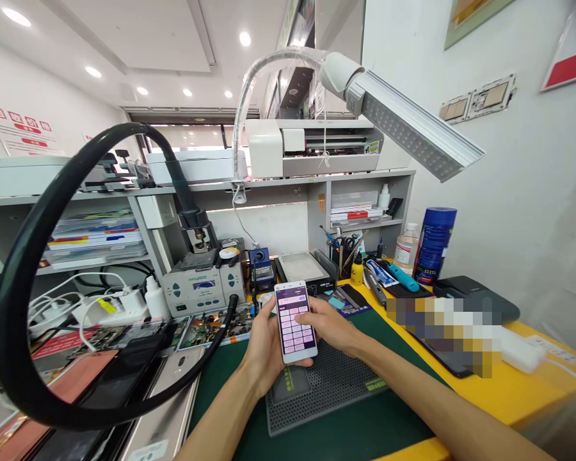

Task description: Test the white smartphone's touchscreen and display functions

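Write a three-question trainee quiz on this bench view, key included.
1. Which hand has a digit over the screen of the white smartphone?
2. True or false: that screen is blank and black.
3. The textured grey mat lies on: A) a white cloth, B) a green mat, C) a glass sheet.

Key: 1. The right hand. 2. False; it is lit. 3. B.

Both hands (260,342) (335,328) are on a white phone (300,354) (screen (295,336) lit).
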Motion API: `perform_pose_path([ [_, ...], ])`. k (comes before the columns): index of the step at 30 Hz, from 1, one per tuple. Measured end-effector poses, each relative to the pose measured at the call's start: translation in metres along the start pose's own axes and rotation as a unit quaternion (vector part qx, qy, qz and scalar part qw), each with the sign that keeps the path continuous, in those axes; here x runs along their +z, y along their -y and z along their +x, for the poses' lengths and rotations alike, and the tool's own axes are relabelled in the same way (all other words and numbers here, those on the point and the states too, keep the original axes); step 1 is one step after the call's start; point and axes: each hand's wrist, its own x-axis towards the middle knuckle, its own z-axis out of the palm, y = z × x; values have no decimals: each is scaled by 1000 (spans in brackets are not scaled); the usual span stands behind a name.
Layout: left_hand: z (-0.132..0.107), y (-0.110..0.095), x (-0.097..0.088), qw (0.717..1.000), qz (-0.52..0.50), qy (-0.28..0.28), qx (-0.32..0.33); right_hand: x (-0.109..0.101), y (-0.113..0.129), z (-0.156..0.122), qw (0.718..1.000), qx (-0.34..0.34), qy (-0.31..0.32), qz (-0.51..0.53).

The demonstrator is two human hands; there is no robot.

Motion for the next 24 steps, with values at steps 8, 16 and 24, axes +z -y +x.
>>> perform_pose_path([
  [8, 2, 1, -2, 1000, 5, -4, 2, 1, -2, 1, 1000, -6, -7, -7],
  [16, 3, 2, -3, 1000, 7, -23, -8, 2, -1, 2, 1000, -14, -13, -11],
  [24, 0, 0, 3, 1000, 4, -18, -15, 0, -4, 2, 1000, 3, -15, 3],
])
